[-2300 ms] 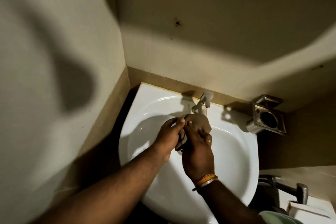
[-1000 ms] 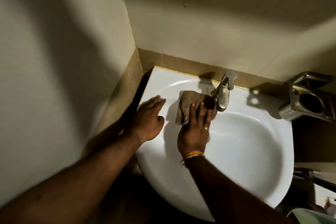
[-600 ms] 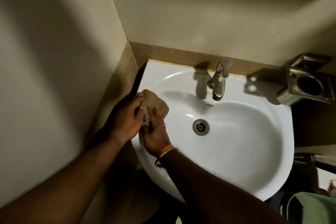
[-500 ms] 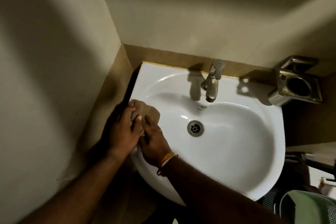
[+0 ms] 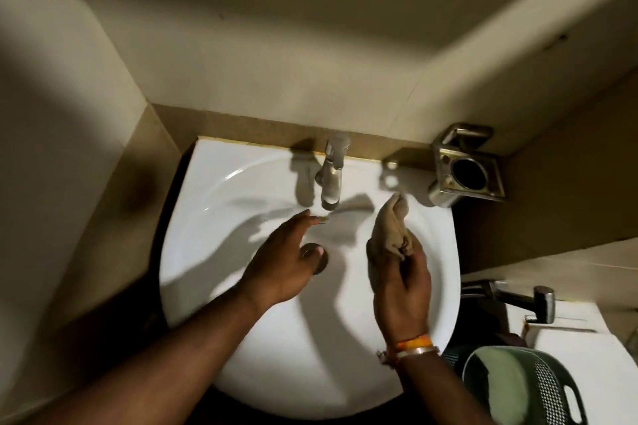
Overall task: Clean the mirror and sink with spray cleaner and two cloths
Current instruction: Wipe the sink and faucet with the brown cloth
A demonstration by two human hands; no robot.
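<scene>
Both hands shifted from sink's left rim to bowl centre. Right hand (image 5: 400, 272) pinches bunched cloth (image 5: 392, 228), now near tumbler holder (image 5: 466, 171). Left hand (image 5: 283, 259) fingers released over drain. Risk: loose cloth end snagging tap (image 5: 332, 176).

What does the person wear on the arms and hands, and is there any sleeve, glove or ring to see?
Both forearms are bare: no sleeves and no gloves show. The right wrist carries an orange thread band and, just below it, a pale metal-looking bangle. The left hand and its wrist carry nothing visible. The picture is too blurred to settle whether the right hand has a ring.
</scene>
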